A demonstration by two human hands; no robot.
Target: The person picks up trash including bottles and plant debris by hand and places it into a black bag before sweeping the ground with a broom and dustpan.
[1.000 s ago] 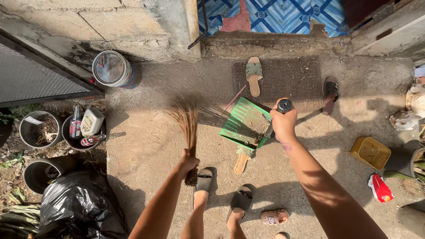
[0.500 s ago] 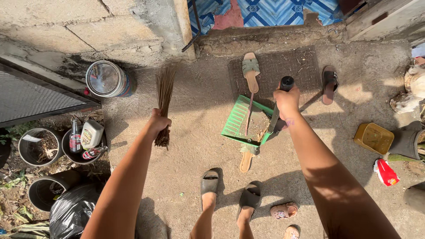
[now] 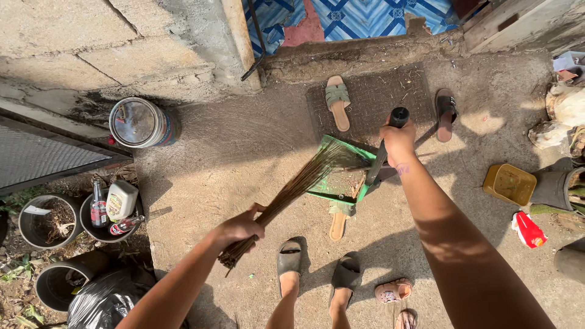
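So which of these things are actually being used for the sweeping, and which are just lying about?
In use:
stick broom, held in the left hand
green dustpan, its black handle held in the right hand

Lying about:
sandals on the doormat
yellow tub
lidded bucket
bottles in a pot
black bag

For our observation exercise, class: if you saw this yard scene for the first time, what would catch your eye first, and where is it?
At the centre, the left hand grips a stick broom whose bristles reach into a green dustpan on the concrete, steadied by the right hand on its upright black handle. At the top edge, a blue patterned floor stands out. Sandals lie scattered around the dark doormat.
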